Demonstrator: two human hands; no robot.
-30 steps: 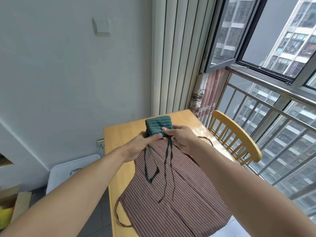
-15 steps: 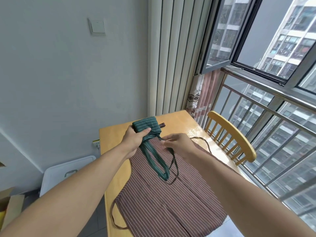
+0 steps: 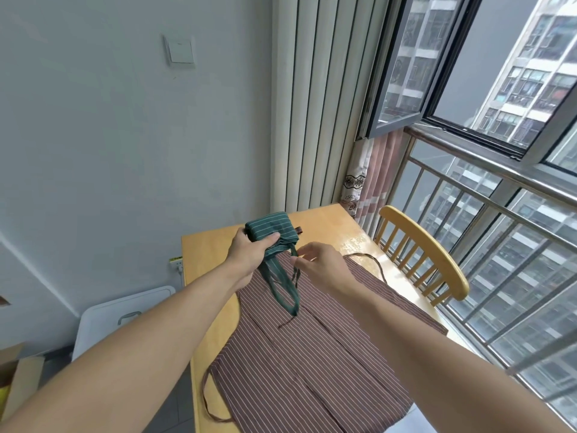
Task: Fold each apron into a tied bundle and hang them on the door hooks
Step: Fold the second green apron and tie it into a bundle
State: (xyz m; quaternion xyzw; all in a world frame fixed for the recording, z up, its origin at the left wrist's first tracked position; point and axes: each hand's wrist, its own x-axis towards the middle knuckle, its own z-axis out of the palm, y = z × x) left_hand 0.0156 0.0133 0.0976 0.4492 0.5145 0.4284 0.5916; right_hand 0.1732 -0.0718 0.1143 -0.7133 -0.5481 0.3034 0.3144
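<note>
Both bare forearms extend forward from the lower corners of the head view, converging toward centre. Left hand [image 3: 249, 256]: back of hand up, thumb laid across the top, fingers curled underneath in a closed grip on the green bundle [image 3: 271, 229]. Right hand [image 3: 321, 264]: just beside the left, slightly lower, wrist bent inward. Its fingertips [image 3: 295, 260] point left, drawn together, pinching a green strap [image 3: 295, 273]. The hands are close but not touching.
</note>
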